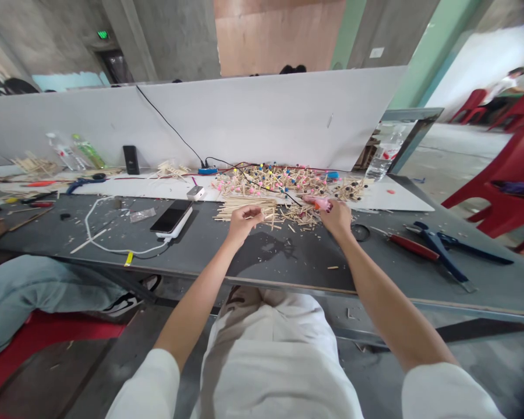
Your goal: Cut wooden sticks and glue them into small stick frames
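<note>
My left hand (245, 221) is closed in a pinch above the table, just in front of a bundle of thin wooden sticks (233, 209); whatever sits between its fingertips is too small to make out. My right hand (337, 216) is wrapped round a small pink and orange object (322, 203), over a pile of short stick pieces (303, 215). Behind both hands spreads a heap of short sticks with coloured ball tips (266, 179), pink, blue, yellow and dark.
Right of my hands lie a black ring (360, 233), a red-handled tool (414, 247) and blue-handled pliers (445, 262). A phone (171, 216) on a white power bank, with a white cable, is at the left. A white panel (253, 122) stands behind. Another person's knee (39, 285) shows at far left.
</note>
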`<state>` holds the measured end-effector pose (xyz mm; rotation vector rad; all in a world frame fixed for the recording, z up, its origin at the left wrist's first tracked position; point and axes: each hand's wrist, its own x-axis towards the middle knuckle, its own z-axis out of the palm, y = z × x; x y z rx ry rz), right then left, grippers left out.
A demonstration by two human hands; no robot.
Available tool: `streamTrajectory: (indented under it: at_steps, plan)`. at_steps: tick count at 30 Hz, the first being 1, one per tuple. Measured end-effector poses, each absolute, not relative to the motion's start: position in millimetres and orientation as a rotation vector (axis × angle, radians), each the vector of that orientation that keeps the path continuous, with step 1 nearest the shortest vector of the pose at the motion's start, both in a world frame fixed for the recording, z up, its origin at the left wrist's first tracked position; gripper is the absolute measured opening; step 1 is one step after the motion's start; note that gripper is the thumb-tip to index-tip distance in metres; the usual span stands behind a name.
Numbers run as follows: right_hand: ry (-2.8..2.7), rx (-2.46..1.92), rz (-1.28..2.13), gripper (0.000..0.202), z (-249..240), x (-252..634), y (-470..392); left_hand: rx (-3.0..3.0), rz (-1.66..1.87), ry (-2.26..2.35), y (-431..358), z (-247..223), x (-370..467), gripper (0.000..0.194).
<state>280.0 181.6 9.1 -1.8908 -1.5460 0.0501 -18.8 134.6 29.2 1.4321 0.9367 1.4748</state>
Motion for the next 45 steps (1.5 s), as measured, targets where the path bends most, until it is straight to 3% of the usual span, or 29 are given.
streamTrajectory:
  at_steps: [5, 11, 15, 34, 38, 42, 45]
  plan:
    - [-1.662, -1.402, 0.420, 0.036, 19, 236, 155, 1.468, 1.499, 1.020, 136, 25, -19, 0.033]
    - [-1.819, -1.041, 0.944, 0.038, 11, 190, 133, 1.575, 1.483, 1.050, 134, 24, -19, 0.032]
    - [-1.837, -0.942, 1.070, 0.037, 10, 186, 126, 1.592, 1.466, 1.023, 132, 26, -18, 0.030]
    - [-1.934, -0.953, 0.991, 0.036, 12, 188, 128, 1.559, 1.435, 0.978, 135, 23, -17, 0.032]
    - [-1.837, -1.090, 0.745, 0.038, 18, 205, 138, 1.557, 1.444, 0.985, 135, 23, -17, 0.032]
    - [-1.608, -1.638, 0.227, 0.039, 24, 241, 155, 1.531, 1.442, 1.011, 135, 23, -17, 0.034]
    - [-1.469, -1.875, 0.058, 0.038, 21, 270, 165, 1.521, 1.442, 1.015, 135, 24, -17, 0.035]
